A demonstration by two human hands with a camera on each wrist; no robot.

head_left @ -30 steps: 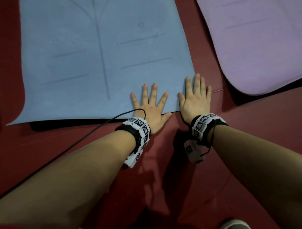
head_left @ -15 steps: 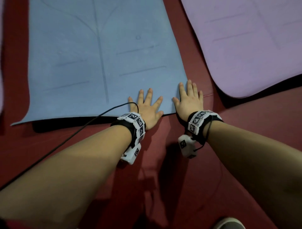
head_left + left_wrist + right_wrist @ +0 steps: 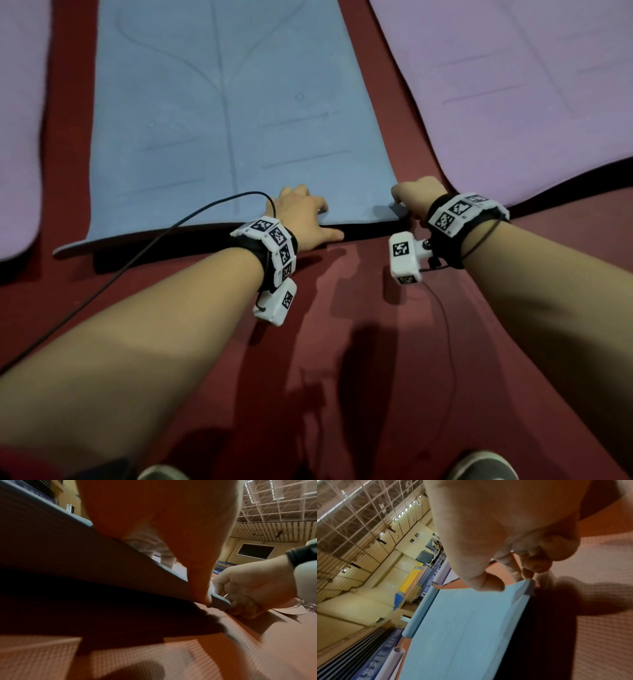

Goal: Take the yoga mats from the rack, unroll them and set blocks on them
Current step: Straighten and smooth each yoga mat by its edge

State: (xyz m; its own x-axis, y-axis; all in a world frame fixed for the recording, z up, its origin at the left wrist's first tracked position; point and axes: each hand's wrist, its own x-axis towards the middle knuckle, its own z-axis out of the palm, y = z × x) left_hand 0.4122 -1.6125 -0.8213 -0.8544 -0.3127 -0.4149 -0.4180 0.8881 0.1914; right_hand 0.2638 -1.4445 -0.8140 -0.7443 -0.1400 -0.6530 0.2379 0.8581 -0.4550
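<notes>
The centre mat (image 3: 222, 113) lies unrolled on the floor (image 3: 359, 342), running from near to far. A second mat (image 3: 513, 85) lies on the floor to its right, and a third mat (image 3: 20, 137) to its left; strips of floor separate all three. The left hand (image 3: 301, 216) sits at the centre mat's near edge, the right hand (image 3: 416, 197) at its near right corner. That near edge stands raised off the floor.

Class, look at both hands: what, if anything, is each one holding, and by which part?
Both hold the blue mat by its near edge: left hand along the edge, right hand pinching its corner.
</notes>
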